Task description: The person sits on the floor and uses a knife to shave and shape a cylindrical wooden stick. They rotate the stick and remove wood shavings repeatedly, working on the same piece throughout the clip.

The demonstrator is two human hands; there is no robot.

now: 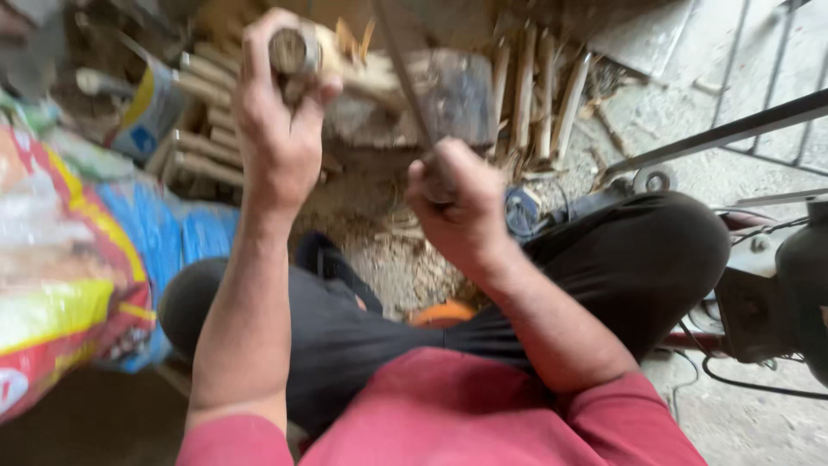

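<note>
My left hand (278,121) was closed around a short round wooden stick (295,50), fingers wrapped tight so that its cut end faced up toward me above my knuckles. My right hand (457,207) was shut in a fist around the thin handle of a blade tool (448,91), whose broad grey head stood blurred just beside the stick and over the chopping block (379,121). The stick was held upright over that block, in front of my knees; whether its lower end touched the block, I could not tell. Beyond the block lay a row of peeled wooden sticks (535,86), side by side on the ground, and more of them were stacked to the left (203,129). Wood chips (405,259) littered the dirt between my legs. I sat low in dark trousers (638,250) and a red shirt (448,414). Colourful printed sacks (69,259) were heaped at my left, and a metal frame (733,129) stood at my right.
</note>
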